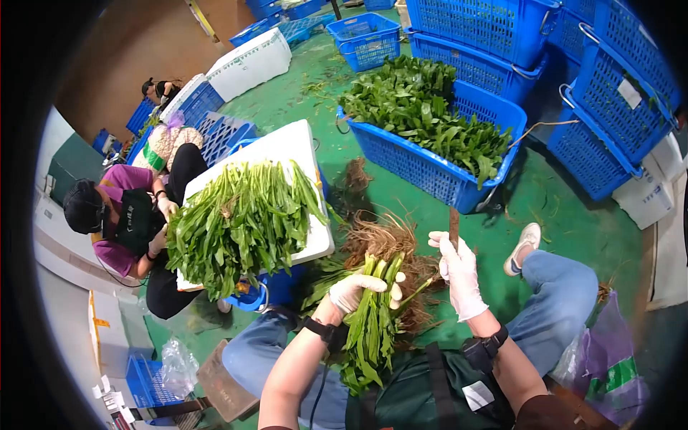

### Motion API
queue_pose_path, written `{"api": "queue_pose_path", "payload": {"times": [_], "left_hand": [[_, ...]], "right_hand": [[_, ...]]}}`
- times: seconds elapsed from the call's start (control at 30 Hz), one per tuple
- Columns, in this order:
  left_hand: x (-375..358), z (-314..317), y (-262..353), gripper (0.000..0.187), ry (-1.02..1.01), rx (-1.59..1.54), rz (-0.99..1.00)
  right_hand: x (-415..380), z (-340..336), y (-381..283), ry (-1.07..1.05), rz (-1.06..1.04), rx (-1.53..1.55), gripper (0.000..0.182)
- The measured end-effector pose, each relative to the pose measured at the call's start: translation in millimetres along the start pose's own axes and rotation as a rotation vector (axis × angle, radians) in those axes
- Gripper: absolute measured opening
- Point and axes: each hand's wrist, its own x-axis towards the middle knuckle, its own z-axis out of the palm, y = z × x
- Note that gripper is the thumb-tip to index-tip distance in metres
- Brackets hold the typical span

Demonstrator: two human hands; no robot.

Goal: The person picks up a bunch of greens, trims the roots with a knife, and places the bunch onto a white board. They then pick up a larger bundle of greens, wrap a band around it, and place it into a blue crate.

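In my white-gloved left hand (355,290) is a bunch of long-leaved greens (371,347), gripped around the pale stems with the leaves hanging toward my lap. Brown roots (381,236) spread just beyond the stem ends, over a pile on the floor. My right hand (462,281), also gloved, is closed around a knife whose narrow brown blade (454,223) points up and away from me. The blade is apart from the bunch, to its right. To the left, a heap of leafy greens (240,222) covers most of a white foam lid (309,247).
A blue crate (437,183) full of greens stands ahead, with stacked blue crates (609,107) behind and right. A co-worker (129,215) sits left, hands at the heap's edge. White foam boxes (251,64) lie farther back. A purple bag (609,351) rests at my right.
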Motion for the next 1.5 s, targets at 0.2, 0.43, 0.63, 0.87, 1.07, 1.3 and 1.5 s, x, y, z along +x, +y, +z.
{"api": "queue_pose_path", "payload": {"times": [0.2,0.43,0.63,0.87,1.07,1.3,1.5], "left_hand": [[16,6,-15,0.048,0.003,-0.074,-0.064],[-1,-5,-5,0.034,-0.03,-0.156,0.055],[-2,-2,-8,0.04,-0.022,-0.207,0.03],[11,5,3,0.037,0.416,0.164,0.026],[26,9,-4,0.037,0.391,0.333,-0.029],[44,12,-16,0.025,0.418,0.539,0.102],[49,31,-5,0.016,0.581,0.608,-0.005]], "right_hand": [[8,-4,38,-0.125,-0.035,-0.285,0.022],[33,-56,67,0.259,0.068,-0.23,0.043],[3,-10,77,-0.194,0.493,-0.005,0.032],[9,2,73,0.034,0.269,0.118,0.022],[9,10,66,0.066,-0.003,-0.056,0.019],[7,-4,61,0.115,-0.113,-0.211,0.021],[-17,-28,29,-0.095,-0.644,-0.975,0.013]]}}
